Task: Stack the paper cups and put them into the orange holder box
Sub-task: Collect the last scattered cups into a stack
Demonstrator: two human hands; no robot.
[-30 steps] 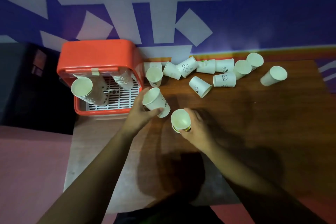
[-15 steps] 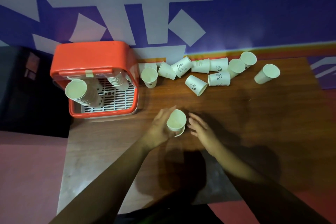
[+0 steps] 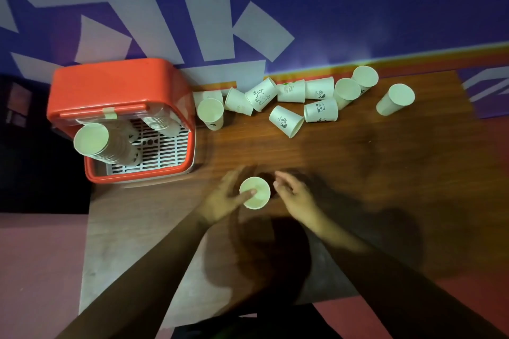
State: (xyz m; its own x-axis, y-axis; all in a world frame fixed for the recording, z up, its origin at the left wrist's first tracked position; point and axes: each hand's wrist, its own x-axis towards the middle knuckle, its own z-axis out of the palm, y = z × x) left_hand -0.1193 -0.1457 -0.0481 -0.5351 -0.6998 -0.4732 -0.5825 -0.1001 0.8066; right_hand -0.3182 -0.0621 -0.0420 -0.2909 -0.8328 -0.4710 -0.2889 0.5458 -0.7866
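The left hand [image 3: 223, 201] holds an upright white paper cup [image 3: 254, 193] on the brown wooden table [image 3: 371, 173], in front of the person and a little to the right of the orange plastic holder box [image 3: 118, 85]. Its fingers curl around the far and left side of the cup and the thumb lies over the near rim, though the hand is somewhat blurred. If this is one cup or several nested ones I cannot tell, because only the open mouth is seen from above. The right hand [image 3: 296, 197] is just beside the cup on its right side, with fingers loosely bent and a little spread, holding nothing; whether its fingertips touch the cup wall I cannot tell. The holder box stands at the left side of the table, close to the blue wall with white shapes [image 3: 358, 8]. Inside it, on a white slatted tray [image 3: 165, 151], a tall leaning stack of paper cups [image 3: 102, 143] turns its mouth toward the camera, and a shorter second stack [image 3: 162, 125] leans behind it. Along the wall, to the right of the box, a group of loose white paper cups [image 3: 292, 91] lies mostly on the side, some with small black drawings, and one single cup [image 3: 395, 103] lies apart at the right end
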